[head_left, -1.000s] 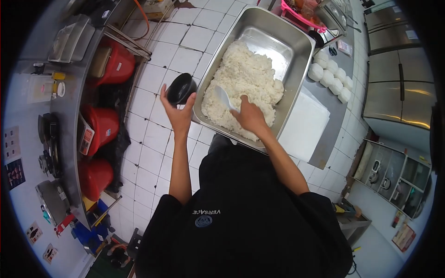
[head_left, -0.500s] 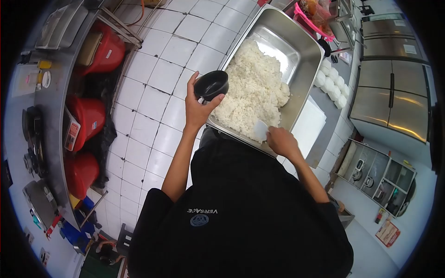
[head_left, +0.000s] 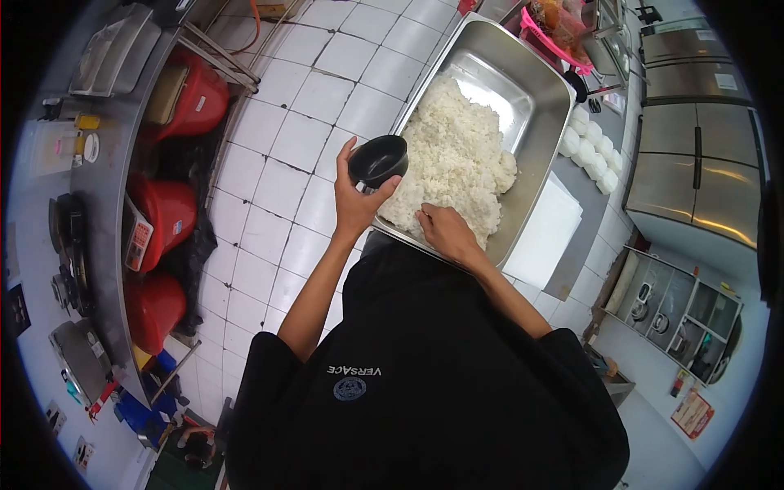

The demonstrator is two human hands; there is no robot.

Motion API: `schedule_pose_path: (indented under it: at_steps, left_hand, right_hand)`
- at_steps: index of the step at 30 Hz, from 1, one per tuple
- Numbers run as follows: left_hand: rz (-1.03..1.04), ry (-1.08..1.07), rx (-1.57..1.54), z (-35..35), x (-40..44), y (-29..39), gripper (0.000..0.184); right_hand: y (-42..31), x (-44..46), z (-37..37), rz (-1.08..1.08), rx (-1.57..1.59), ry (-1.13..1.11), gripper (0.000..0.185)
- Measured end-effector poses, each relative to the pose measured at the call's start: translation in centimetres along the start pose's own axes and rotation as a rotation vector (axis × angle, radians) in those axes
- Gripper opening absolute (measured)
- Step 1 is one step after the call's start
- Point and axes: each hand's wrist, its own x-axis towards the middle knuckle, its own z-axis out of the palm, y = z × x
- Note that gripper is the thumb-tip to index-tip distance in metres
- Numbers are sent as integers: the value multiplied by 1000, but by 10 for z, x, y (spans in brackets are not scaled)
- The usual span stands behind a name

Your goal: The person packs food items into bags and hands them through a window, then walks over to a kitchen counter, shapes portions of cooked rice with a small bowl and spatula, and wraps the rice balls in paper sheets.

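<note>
My left hand (head_left: 356, 202) grips a small black bowl (head_left: 378, 162) by its side, tilted over the left rim of a deep steel pan (head_left: 545, 106). Inside the bowl I see only dark wall. Cooked white rice (head_left: 453, 151) is heaped in the near and middle part of the pan, and the pan's bottom shows bare at the far end. My right hand (head_left: 447, 232) is closed over the near left part of the rice. It holds a white rice paddle whose blade is hard to make out against the rice.
Right of the pan lie white sheets (head_left: 545, 224) and several white rounded items (head_left: 590, 151) on a grey surface. A pink basket (head_left: 554, 37) stands beyond. Red tubs (head_left: 167, 208) sit under the steel counter at left. A steel refrigerator (head_left: 694, 163) is at right.
My right hand with the rice paddle has moved left across the near edge of the rice, toward the bowl. The bowl stays at the pan's left rim. The whole view has shifted slightly.
</note>
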Motion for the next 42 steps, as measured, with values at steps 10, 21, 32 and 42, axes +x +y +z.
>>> schedule_pose_path:
  at_steps: [10, 21, 32, 42]
  left_hand:
    - [152, -21, 466, -9, -3, 42, 99]
    - [361, -457, 930, 60, 11, 16, 92]
    - [-25, -435, 619, 39, 14, 34, 87]
    - [-25, -454, 564, 36, 17, 32, 83]
  right_hand:
    - [41, -21, -56, -44, 366, -92, 35]
    - [-5, -28, -57, 39, -107, 187, 25]
    - [33, -58, -61, -190, -138, 233, 69]
    - [21, -57, -78, -187, -38, 248, 63]
